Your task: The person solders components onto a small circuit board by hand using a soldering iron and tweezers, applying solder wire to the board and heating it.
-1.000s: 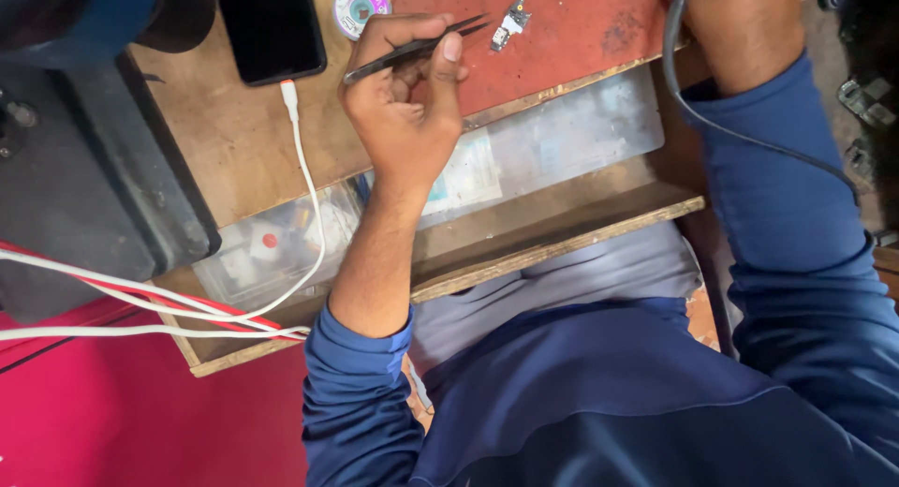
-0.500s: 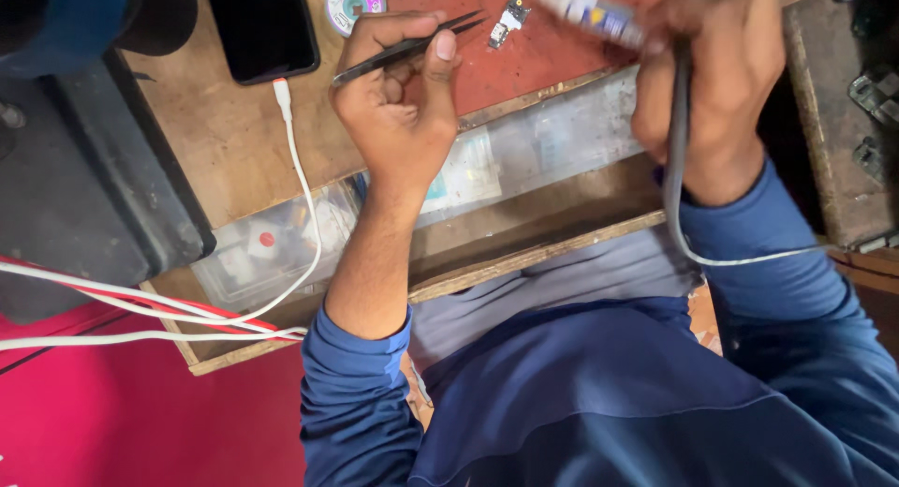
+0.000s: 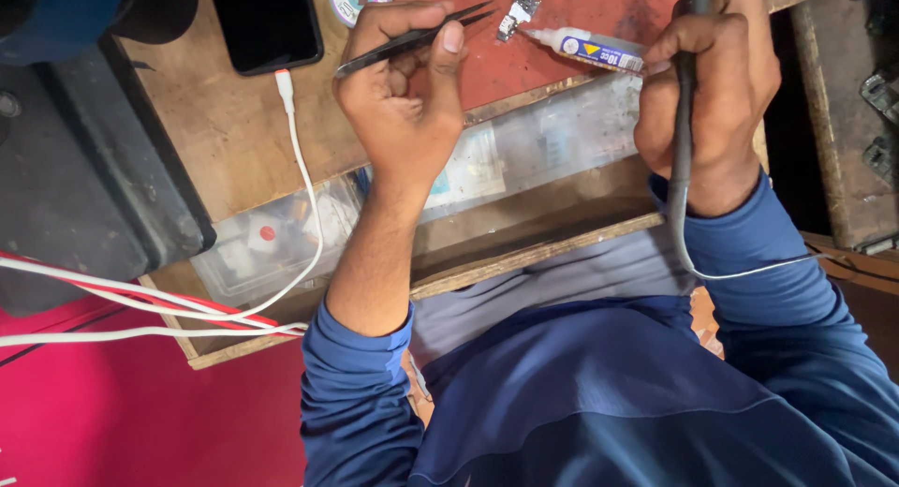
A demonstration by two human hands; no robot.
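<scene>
Head view: left hand (image 3: 405,103) fingers pinch black tweezers (image 3: 412,39); right hand (image 3: 716,84) clenches a grey-corded tool (image 3: 684,94) upright.

The thin black tweezers (image 3: 412,39) lie slanted, tips pointing at a tiny metal part (image 3: 517,11) on the red mat. A white tube (image 3: 588,49) with a blue label lies beside it. The grey tool (image 3: 685,122) stands upright.
</scene>
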